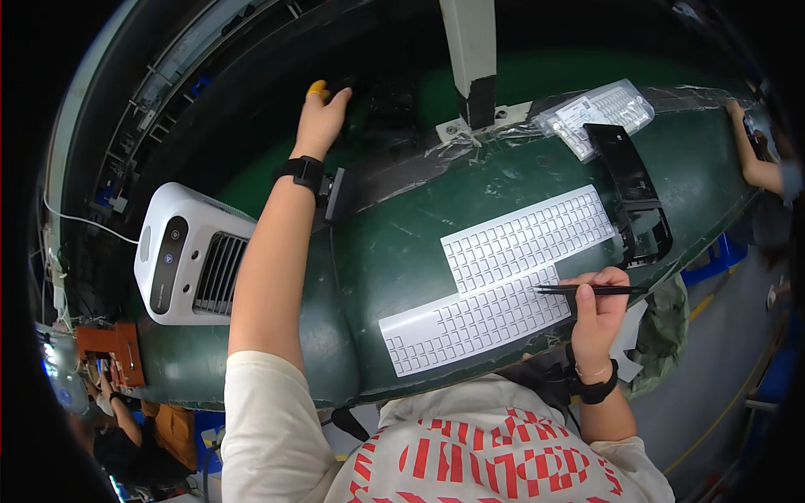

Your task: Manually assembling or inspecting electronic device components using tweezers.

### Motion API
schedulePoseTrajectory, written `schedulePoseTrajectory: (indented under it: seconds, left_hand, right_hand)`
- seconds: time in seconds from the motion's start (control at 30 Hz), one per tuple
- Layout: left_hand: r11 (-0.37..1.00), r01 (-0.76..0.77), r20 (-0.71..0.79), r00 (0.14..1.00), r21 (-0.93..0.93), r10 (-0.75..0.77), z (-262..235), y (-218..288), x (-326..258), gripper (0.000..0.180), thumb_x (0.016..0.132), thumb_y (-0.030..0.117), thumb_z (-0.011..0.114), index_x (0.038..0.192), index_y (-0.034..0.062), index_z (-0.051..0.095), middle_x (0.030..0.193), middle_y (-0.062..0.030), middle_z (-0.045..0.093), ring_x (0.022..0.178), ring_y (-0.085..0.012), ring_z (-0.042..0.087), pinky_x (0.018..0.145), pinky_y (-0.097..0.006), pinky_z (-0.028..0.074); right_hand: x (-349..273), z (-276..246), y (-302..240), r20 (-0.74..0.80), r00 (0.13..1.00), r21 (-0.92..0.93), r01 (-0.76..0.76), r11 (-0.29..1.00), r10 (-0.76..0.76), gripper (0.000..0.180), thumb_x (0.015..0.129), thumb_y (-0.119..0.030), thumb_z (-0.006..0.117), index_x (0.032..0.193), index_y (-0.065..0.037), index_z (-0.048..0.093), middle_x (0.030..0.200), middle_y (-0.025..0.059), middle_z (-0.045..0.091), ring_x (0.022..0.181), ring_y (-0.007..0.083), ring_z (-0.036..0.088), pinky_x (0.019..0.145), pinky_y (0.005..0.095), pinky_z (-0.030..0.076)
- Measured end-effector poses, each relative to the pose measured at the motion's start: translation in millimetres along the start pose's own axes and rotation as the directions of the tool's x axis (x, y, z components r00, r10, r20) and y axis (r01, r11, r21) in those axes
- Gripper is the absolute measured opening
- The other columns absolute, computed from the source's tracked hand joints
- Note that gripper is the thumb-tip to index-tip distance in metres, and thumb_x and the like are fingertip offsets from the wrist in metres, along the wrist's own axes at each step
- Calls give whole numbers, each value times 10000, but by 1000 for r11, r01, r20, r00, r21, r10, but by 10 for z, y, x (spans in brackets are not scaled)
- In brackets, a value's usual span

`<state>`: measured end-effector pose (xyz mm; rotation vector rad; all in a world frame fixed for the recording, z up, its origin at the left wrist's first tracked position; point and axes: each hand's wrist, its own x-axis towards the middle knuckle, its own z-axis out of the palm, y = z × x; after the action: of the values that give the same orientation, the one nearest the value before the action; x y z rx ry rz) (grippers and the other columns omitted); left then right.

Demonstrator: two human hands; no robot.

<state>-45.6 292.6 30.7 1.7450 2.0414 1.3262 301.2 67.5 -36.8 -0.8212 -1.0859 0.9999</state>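
My right hand (pixel 599 314) is closed around black tweezers (pixel 555 289), their tips pointing left over the white sheets. Beneath them lies a white sheet with a grid of small key-shaped outlines (pixel 419 339), partly overlapped by a similar sheet (pixel 528 226) farther back. My left hand (pixel 322 121) reaches across to the dark far side of the table, thumb and one finger apart, with a yellow finger cover on a fingertip. Dark shapes there are too dim to make out, and its other fingers are hard to see.
A white box-shaped fan unit (pixel 180 260) stands left of my left forearm. A grey post (pixel 470 50) rises at the table's back. Clear bags of white pieces (pixel 620 109) and black plastic housings (pixel 629 189) lie at right. Another person's hand (pixel 736 113) rests at the far right edge.
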Motion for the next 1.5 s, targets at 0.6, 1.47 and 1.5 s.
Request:
schedulePoseTrajectory:
  seconds: [0.6, 1.47, 1.5]
  left_hand:
    - [185, 594, 610, 792, -783, 37, -818, 867, -973, 685, 733, 540, 385, 1132, -12, 312, 1157, -214, 371, 1064, -337, 377, 927, -444, 249]
    - [-238, 776, 779, 618, -584, 104, -874, 4, -2659, 906, 534, 578, 594, 1244, 128, 256, 1057, -207, 455, 973, -290, 462, 930, -562, 165]
    - [-221, 784, 789, 609, -580, 87, -881, -4, -2658, 919, 534, 596, 580, 1251, 129, 244, 1055, -213, 454, 969, -290, 465, 932, -561, 163]
  right_hand:
    - [18, -1, -18, -20, 1000, -101, -10, 995, 8, 159, 811, -53, 444, 903, -59, 314, 797, 124, 550, 678, 87, 472, 635, 180, 359]
    - [-326, 1041, 234, 378, 872, -232, -236, 944, 311, 169, 731, 0, 549, 827, -17, 412, 643, -31, 428, 475, 0, 332, 433, 143, 271]
    - [-334, 1046, 237, 376, 874, -213, -240, 947, 306, 167, 735, -3, 549, 828, -18, 410, 645, -33, 431, 478, -8, 324, 433, 138, 264]
